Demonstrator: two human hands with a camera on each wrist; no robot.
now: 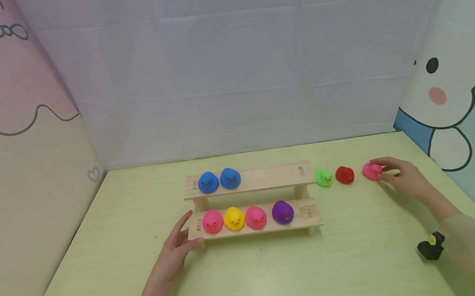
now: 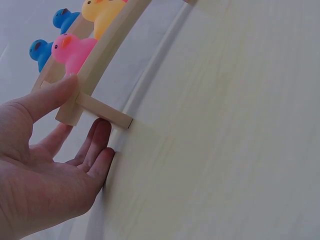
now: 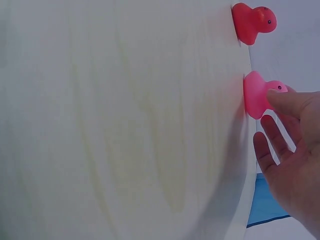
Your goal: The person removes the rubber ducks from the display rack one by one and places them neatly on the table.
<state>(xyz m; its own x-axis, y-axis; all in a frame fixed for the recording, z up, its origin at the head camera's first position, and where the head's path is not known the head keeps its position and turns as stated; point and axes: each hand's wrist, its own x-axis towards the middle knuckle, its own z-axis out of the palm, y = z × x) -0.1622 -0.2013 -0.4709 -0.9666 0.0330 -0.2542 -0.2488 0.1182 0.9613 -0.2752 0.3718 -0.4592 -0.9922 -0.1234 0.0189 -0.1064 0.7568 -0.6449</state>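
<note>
A two-tier wooden rack [image 1: 265, 178] holds two blue ducks [image 1: 219, 180] on its upper shelf. On the lower shelf sit a pink duck [image 1: 212, 222], a yellow duck [image 1: 234, 218], another pink duck [image 1: 255, 217] and a purple duck [image 1: 282, 212]. The left hand [image 1: 171, 257] [image 2: 55, 165] holds the rack's left end, its thumb on the lower shelf's edge. At the right, the right hand [image 1: 406, 183] [image 3: 295, 145] pinches a separate pink duck [image 1: 371, 171] [image 3: 256, 95] by the head between thumb and finger; that duck rests on the table.
Between the rack and the right hand, a green duck [image 1: 323, 177] and a red duck [image 1: 345, 175] [image 3: 247, 22] stand on the table [image 1: 258, 288]. A pale cloth wall rises behind, with cartoon-printed panels at both sides.
</note>
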